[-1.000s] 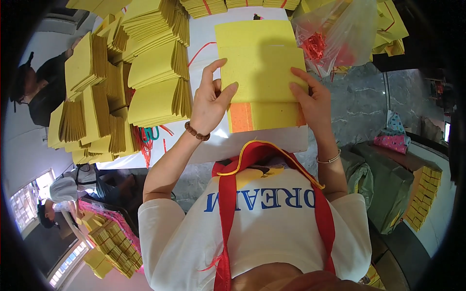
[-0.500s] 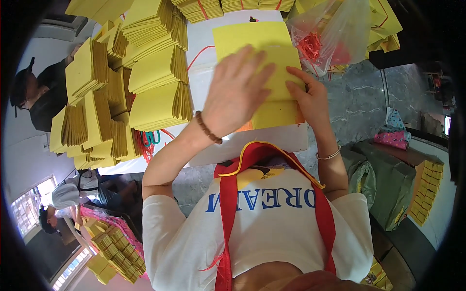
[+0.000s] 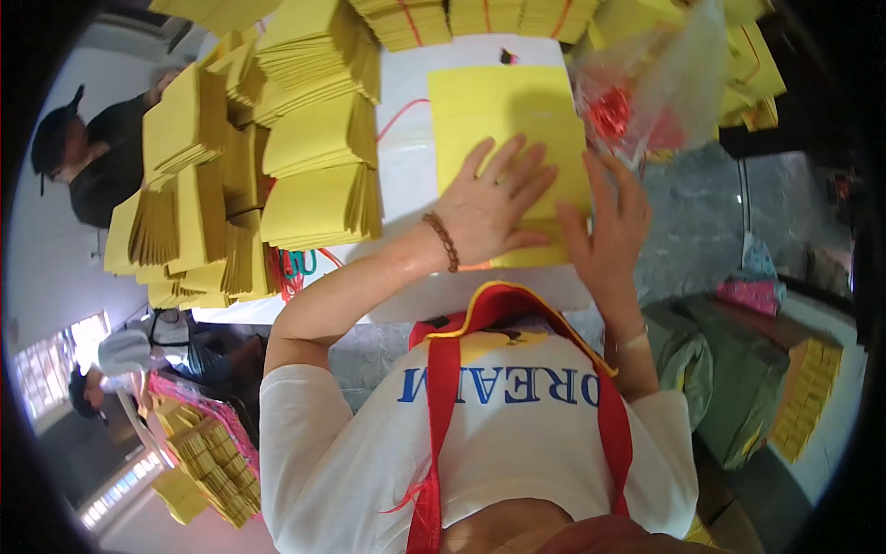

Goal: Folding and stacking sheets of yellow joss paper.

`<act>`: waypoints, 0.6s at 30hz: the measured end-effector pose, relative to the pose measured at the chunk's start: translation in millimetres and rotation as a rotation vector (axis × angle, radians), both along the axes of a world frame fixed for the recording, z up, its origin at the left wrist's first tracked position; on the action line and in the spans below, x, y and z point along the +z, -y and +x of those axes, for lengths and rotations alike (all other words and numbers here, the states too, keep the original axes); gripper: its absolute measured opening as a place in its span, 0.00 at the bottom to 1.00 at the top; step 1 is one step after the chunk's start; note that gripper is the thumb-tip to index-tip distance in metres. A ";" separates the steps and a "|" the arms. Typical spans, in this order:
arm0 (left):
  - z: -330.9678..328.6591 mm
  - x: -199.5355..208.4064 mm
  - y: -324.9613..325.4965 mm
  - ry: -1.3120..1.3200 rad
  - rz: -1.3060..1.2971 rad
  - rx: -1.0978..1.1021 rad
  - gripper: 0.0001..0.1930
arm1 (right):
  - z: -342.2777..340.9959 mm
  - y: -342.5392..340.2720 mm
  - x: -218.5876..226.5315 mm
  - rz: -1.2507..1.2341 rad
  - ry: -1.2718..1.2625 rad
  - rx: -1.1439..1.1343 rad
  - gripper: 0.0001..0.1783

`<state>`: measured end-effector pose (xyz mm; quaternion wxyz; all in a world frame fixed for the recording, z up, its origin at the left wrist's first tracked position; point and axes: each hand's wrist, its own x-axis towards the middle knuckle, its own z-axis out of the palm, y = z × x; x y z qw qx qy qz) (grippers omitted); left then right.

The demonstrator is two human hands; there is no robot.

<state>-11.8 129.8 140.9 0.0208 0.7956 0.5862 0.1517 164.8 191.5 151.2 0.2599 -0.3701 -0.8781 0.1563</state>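
A sheet of yellow paper [image 3: 494,106] lies on the white tabletop in front of me, with a fold or second layer at its near part. Spread over it, palm down, is my left hand [image 3: 494,203], open, a brown bead bracelet at the wrist. My right hand [image 3: 611,217] is open too, its fingers stretched along the sheet's right edge. Whether the sheet is single or a thin pile, I cannot tell. Folded yellow paper stacks [image 3: 318,203] stand left of my left hand.
Tied yellow bundles [image 3: 484,17] line the far edge. A clear plastic bag [image 3: 688,78] with red string [image 3: 609,113] sits at the far right. Green loops [image 3: 297,264] and red strings lie by the left stacks. A person in a black cap [image 3: 92,157] is beyond the stacks.
My left hand has come down flat on the sheet, nearer to me. My right hand has gone from gripping the right edge to lying stretched along it.
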 end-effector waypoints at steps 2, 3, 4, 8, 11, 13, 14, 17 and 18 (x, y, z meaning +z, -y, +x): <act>-2.7 -8.9 -1.4 -0.047 -0.005 -0.034 0.33 | 2.6 9.3 -2.1 0.208 0.113 0.118 0.33; -3.6 -10.7 -4.0 -0.064 0.011 -0.013 0.33 | 3.8 15.4 -9.8 0.161 0.183 0.216 0.34; -4.2 -7.7 -2.7 -0.011 -0.037 -0.039 0.32 | 4.0 20.6 -15.1 0.119 0.249 0.321 0.36; -7.0 -10.9 1.1 0.189 -0.044 -0.067 0.34 | 12.3 26.8 -31.5 0.091 0.262 0.292 0.36; -10.4 -16.0 1.3 0.382 0.024 -0.038 0.34 | 11.5 26.2 -30.5 0.101 0.283 0.303 0.36; -11.4 -16.6 1.0 0.474 0.075 -0.023 0.32 | 8.0 28.6 -24.4 0.108 0.357 0.293 0.35; -12.9 -16.3 -0.5 0.493 0.063 -0.046 0.33 | 7.1 28.6 -23.1 0.111 0.359 0.299 0.35; -16.8 -16.7 -1.0 0.477 0.083 -0.080 0.32 | 5.1 27.3 -19.2 0.085 0.383 0.282 0.34; -15.6 -16.4 2.1 0.432 0.115 -0.093 0.31 | 2.7 26.9 -17.2 0.080 0.387 0.278 0.34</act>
